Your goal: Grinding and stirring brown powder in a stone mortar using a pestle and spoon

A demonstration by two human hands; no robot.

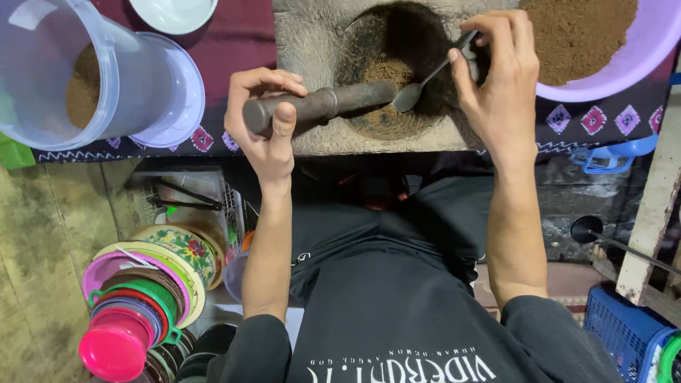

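The left hand (266, 117) is wrapped around the dark stone pestle (319, 106), whose tip rests in the bowl of the stone mortar (312, 42); the right hand (496, 78) pinches a dark spoon (425, 84) with its bowl just above the brown powder (386, 71) in the hollow. The step in hand appears to be scraping ground powder together. A lilac basin (638, 57) of similar powder sits at the cloth-covered table's right edge, a clear jug (106, 71) at its left.

Black top (sleeves pushed up).
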